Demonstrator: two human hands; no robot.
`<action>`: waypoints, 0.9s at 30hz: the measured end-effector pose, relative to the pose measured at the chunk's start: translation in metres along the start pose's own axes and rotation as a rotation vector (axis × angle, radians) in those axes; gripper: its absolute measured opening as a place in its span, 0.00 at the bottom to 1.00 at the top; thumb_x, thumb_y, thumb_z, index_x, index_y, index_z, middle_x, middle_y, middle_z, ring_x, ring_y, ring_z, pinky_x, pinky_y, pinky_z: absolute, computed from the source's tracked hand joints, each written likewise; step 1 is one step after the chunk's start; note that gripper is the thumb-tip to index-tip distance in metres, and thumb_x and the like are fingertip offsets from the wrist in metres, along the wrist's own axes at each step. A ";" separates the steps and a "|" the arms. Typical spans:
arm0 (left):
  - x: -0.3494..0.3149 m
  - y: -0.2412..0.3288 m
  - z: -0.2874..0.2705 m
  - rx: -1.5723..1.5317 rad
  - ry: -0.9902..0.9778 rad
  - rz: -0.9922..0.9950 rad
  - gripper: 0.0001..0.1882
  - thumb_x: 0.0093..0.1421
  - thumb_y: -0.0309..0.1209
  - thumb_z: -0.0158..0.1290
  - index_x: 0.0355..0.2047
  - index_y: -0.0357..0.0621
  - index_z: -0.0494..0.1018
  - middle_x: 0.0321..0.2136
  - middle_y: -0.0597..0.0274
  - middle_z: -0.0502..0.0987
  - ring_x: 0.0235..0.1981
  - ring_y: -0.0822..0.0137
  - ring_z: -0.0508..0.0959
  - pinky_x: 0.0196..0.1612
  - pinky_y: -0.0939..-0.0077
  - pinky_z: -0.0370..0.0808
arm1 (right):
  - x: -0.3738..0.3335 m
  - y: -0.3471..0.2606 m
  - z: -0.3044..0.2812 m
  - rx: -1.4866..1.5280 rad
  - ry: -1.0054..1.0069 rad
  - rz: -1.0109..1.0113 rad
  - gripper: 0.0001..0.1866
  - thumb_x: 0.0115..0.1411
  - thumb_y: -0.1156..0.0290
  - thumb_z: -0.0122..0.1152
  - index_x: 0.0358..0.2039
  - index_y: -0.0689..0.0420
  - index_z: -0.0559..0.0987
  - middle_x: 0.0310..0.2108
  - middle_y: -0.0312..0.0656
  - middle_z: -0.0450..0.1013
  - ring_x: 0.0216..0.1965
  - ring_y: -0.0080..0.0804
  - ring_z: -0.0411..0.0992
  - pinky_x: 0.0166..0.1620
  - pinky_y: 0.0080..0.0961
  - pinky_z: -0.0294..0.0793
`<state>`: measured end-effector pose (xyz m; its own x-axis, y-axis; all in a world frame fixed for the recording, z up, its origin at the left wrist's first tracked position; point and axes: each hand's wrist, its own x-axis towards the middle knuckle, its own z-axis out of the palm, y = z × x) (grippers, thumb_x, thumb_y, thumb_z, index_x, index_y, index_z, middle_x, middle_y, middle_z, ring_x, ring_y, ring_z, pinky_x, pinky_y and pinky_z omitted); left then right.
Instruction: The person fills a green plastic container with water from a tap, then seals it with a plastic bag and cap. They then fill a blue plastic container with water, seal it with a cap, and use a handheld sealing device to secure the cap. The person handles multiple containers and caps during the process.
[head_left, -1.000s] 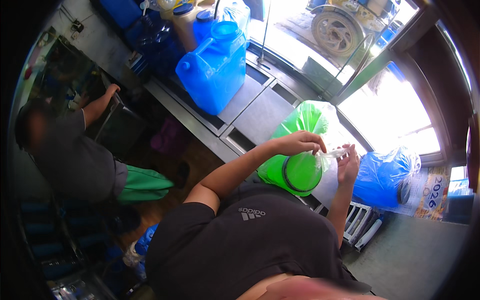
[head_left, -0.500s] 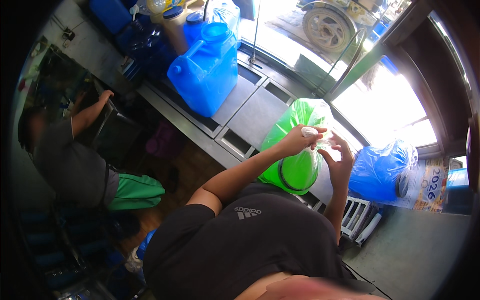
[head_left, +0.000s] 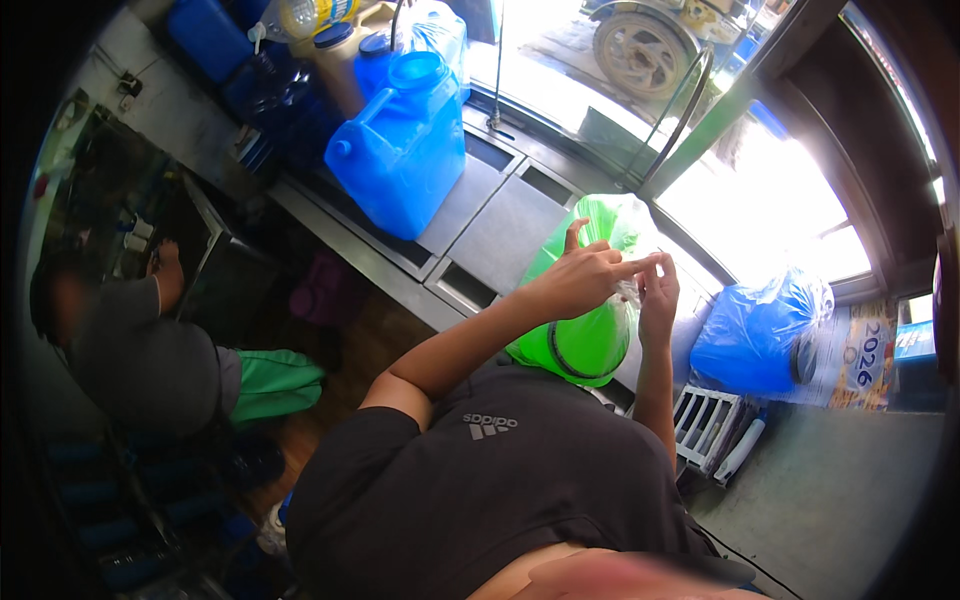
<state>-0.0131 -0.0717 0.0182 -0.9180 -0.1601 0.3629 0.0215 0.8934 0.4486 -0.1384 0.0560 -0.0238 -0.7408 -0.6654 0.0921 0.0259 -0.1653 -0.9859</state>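
Left hand (head_left: 585,272) and right hand (head_left: 657,298) meet over a green jug (head_left: 537,345)

The green jug is on the metal counter (head_left: 490,235), close to the person's black shirt (head_left: 490,490). A clear bag (head_left: 632,225) is around it. A dark ring (head_left: 556,350) goes around the jug's round end. I cannot tell if the jug stands up or lies down.

The left hand is over the jug and the bag. 1 of its fingers sticks up, and 1 points out to the right hand. The right hand is bent, with its fingertips up by the tip of that finger. Some of the bag is bunched up between the 2 hands. The fingers hide the spot, so I cannot tell if the left hand or the right hand is holding on to the bag.

To the left, a big blue jug (head_left: 400,155) stands on the same counter, with its top open. To the right is a blue tub (head_left: 740,340) in a clear bag, just beside a printed sheet (head_left: 865,365). A white rack (head_left: 703,425) is below that tub.

A big window (head_left: 790,205) lets in bright light, and a wheel (head_left: 643,55) shows outside. Far to the left is 1 more person (head_left: 150,365), in a gray top and green shorts (head_left: 275,385).
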 end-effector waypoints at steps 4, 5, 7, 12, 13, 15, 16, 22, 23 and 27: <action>-0.010 -0.012 0.015 0.093 0.180 0.063 0.16 0.63 0.30 0.50 0.49 0.62 0.79 0.26 0.71 0.76 0.41 0.68 0.77 0.66 0.42 0.42 | 0.012 0.014 0.012 0.304 0.112 0.238 0.06 0.70 0.68 0.50 0.41 0.56 0.71 0.19 0.27 0.65 0.16 0.09 0.57 0.17 0.13 0.53; -0.012 -0.014 0.018 0.108 0.221 0.080 0.14 0.61 0.31 0.52 0.46 0.60 0.80 0.27 0.71 0.77 0.41 0.69 0.77 0.66 0.42 0.42 | 0.013 0.014 0.013 0.291 0.111 0.258 0.06 0.70 0.68 0.50 0.41 0.56 0.71 0.19 0.27 0.65 0.16 0.09 0.57 0.18 0.12 0.53; -0.016 -0.017 0.022 0.128 0.266 0.088 0.11 0.59 0.34 0.56 0.41 0.55 0.83 0.30 0.73 0.78 0.43 0.70 0.76 0.66 0.43 0.42 | 0.010 0.009 0.012 0.276 0.107 0.290 0.05 0.70 0.68 0.50 0.41 0.55 0.71 0.19 0.27 0.65 0.16 0.10 0.58 0.19 0.12 0.54; -0.019 -0.020 0.024 -0.441 0.036 -0.242 0.12 0.61 0.39 0.57 0.36 0.45 0.82 0.35 0.62 0.78 0.46 0.65 0.75 0.65 0.54 0.51 | -0.010 -0.024 0.008 -0.154 -0.122 -0.050 0.09 0.62 0.68 0.62 0.35 0.58 0.72 0.25 0.32 0.68 0.24 0.18 0.65 0.25 0.16 0.63; -0.018 -0.019 0.024 -0.674 -0.061 -0.354 0.13 0.62 0.40 0.57 0.35 0.43 0.82 0.36 0.60 0.78 0.47 0.64 0.74 0.64 0.57 0.54 | -0.015 -0.031 0.010 -0.318 -0.193 -0.151 0.11 0.59 0.68 0.65 0.33 0.58 0.72 0.26 0.33 0.68 0.26 0.20 0.67 0.26 0.17 0.66; -0.013 -0.021 0.022 -1.095 -0.102 -0.409 0.14 0.65 0.39 0.53 0.36 0.41 0.81 0.44 0.55 0.76 0.49 0.62 0.73 0.60 0.67 0.60 | -0.025 -0.044 0.011 -0.670 -0.192 -0.289 0.12 0.52 0.70 0.72 0.28 0.59 0.76 0.32 0.38 0.70 0.35 0.30 0.69 0.29 0.23 0.70; -0.011 -0.021 0.021 -1.075 -0.102 -0.427 0.14 0.65 0.39 0.53 0.36 0.41 0.82 0.45 0.55 0.76 0.50 0.62 0.73 0.59 0.69 0.61 | -0.028 -0.047 0.013 -0.742 -0.145 -0.368 0.11 0.51 0.70 0.72 0.28 0.59 0.77 0.33 0.39 0.70 0.36 0.32 0.68 0.28 0.23 0.70; -0.004 -0.035 0.018 -0.363 0.292 -0.305 0.09 0.62 0.36 0.54 0.29 0.54 0.84 0.37 0.64 0.79 0.48 0.62 0.72 0.59 0.56 0.49 | -0.038 -0.046 -0.023 -1.089 -0.055 -0.505 0.08 0.53 0.74 0.69 0.24 0.62 0.78 0.31 0.40 0.68 0.35 0.32 0.68 0.30 0.25 0.70; -0.008 -0.047 0.014 -0.229 0.338 -0.301 0.11 0.61 0.39 0.55 0.29 0.52 0.85 0.36 0.66 0.78 0.42 0.64 0.74 0.56 0.59 0.52 | -0.040 -0.039 -0.030 -1.008 -0.072 -0.380 0.08 0.53 0.73 0.69 0.25 0.62 0.78 0.31 0.41 0.68 0.35 0.33 0.68 0.32 0.27 0.69; -0.034 -0.062 0.029 -0.477 -0.028 -0.584 0.15 0.59 0.45 0.57 0.31 0.48 0.83 0.37 0.64 0.77 0.48 0.59 0.72 0.59 0.59 0.54 | -0.053 -0.009 -0.052 -0.781 -0.148 -0.022 0.10 0.56 0.70 0.66 0.25 0.63 0.78 0.30 0.40 0.69 0.34 0.30 0.68 0.29 0.23 0.71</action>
<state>0.0056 -0.1095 -0.0460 -0.8422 -0.5357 -0.0603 -0.3083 0.3868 0.8691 -0.1339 0.1305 -0.0272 -0.6372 -0.7669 0.0763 -0.5069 0.3424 -0.7911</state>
